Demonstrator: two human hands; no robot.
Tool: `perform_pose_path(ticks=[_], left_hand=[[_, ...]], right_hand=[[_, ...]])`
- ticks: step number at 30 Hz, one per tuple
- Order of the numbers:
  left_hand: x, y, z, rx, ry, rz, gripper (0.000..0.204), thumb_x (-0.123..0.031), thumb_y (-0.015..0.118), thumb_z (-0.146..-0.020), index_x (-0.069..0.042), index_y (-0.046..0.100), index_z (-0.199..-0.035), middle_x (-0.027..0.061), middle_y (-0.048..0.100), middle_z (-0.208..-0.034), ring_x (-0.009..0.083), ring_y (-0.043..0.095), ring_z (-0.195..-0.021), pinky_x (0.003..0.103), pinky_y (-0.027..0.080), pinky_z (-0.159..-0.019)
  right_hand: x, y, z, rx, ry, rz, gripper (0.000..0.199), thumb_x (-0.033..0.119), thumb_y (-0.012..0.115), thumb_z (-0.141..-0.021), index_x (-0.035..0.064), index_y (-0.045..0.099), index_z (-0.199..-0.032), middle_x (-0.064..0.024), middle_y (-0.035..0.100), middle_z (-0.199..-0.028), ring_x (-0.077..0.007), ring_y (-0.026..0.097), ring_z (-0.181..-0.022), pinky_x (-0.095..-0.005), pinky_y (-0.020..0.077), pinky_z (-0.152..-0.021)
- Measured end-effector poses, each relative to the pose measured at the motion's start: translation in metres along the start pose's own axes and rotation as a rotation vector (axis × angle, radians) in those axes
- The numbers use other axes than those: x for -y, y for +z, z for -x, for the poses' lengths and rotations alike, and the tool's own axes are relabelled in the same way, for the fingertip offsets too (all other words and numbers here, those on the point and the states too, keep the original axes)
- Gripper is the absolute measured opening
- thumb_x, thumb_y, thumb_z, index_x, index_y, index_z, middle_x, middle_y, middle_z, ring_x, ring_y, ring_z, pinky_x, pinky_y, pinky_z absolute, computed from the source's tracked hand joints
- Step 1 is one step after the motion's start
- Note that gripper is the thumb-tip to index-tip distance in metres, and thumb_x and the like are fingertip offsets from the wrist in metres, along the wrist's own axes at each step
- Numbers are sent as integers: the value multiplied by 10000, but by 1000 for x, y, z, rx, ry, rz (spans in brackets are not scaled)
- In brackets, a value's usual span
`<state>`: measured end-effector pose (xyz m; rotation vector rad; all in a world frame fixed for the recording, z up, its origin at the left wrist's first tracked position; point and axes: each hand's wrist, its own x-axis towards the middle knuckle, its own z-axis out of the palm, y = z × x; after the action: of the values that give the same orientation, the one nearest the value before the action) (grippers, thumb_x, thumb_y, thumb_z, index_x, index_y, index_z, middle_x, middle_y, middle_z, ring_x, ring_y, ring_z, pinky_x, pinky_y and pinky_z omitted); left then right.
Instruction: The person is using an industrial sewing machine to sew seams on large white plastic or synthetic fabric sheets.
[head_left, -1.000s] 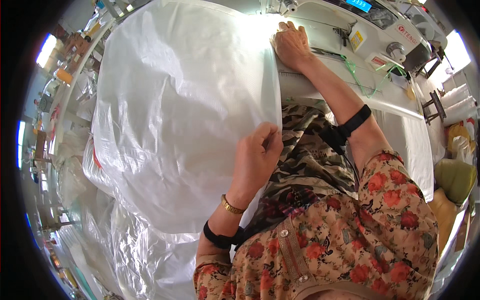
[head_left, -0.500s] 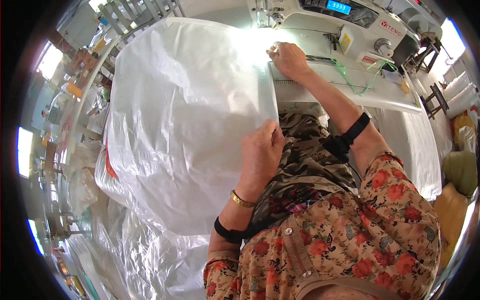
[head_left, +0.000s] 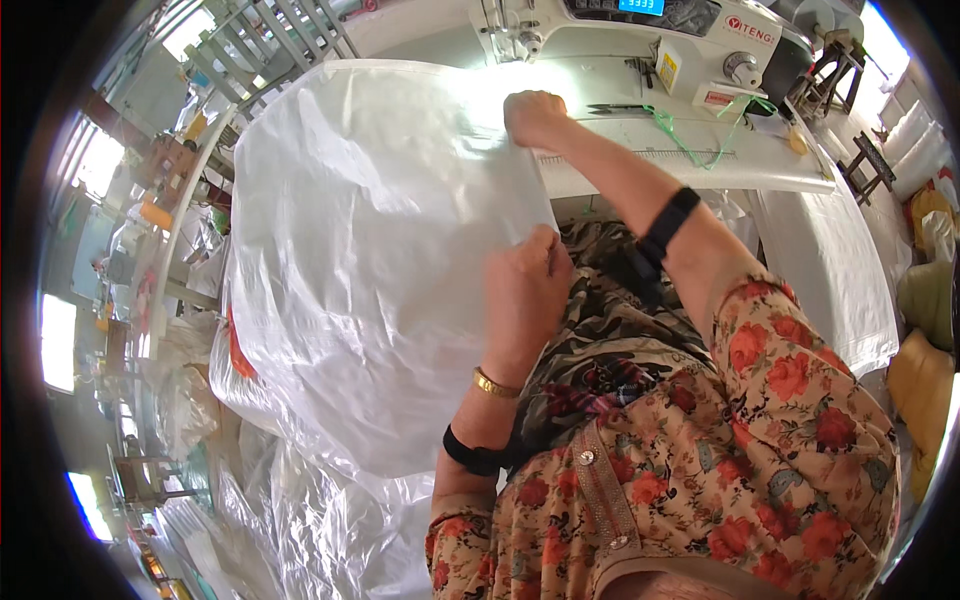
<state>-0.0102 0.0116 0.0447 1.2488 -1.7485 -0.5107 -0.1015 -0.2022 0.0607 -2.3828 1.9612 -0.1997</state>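
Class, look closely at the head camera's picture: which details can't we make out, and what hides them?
All in the head view:
- Left hand: slightly blurred; its own curled fingers hide whether it pinches the white sheet.
- Right hand: its back hides the fingertips.
- Sewing machine: top cut off by the upper picture edge.
- Sheet's far right corner: washed out by glare.

Past the right hand [head_left: 535, 118], I see digits on a blue screen [head_left: 641, 5], red lettering [head_left: 750, 30] on the sewing machine [head_left: 690, 45], a yellow label [head_left: 668, 67], a red label [head_left: 718, 99]; nearer, ruler marks [head_left: 690, 155].
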Motion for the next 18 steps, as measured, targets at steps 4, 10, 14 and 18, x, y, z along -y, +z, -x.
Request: perform_pose_path(ticks=[4, 10, 14, 18], left_hand=[[16, 7, 12, -6, 95, -91, 100, -21, 582, -816, -14, 497, -763, 182, 508, -611, 375, 521, -552, 400, 392, -503], [12, 7, 16, 47, 94, -196, 112, -15, 574, -805, -30, 465, -786, 174, 548, -675, 387, 552, -624, 447, 399, -525], [18, 8, 10, 15, 91, -239, 111, -20, 573, -795, -27, 462, -796, 170, 563, -697, 389, 563, -645, 456, 410, -535], [21, 4, -4, 93, 28, -272, 88, -52, 558, -828, -9, 483, -846, 198, 588, -772, 417, 579, -718, 495, 432, -601]], right_hand=[[6, 3, 42, -18, -78, 1, 142, 61, 598, -745, 64, 714, -827, -113, 711, -847, -263, 699, -841, -379, 543, -686], [12, 3, 57, -42, -199, 101, 73, 30, 644, -692, 36, 690, -747, -152, 692, -803, -292, 695, -793, -384, 550, -683], [10, 3, 44, -58, -207, 99, 67, 32, 649, -688, 42, 692, -738, -149, 691, -793, -287, 695, -782, -380, 549, -668], [13, 0, 32, -60, -208, 96, 46, 36, 649, -685, 44, 682, -716, -147, 688, -779, -287, 692, -766, -379, 543, -647]])
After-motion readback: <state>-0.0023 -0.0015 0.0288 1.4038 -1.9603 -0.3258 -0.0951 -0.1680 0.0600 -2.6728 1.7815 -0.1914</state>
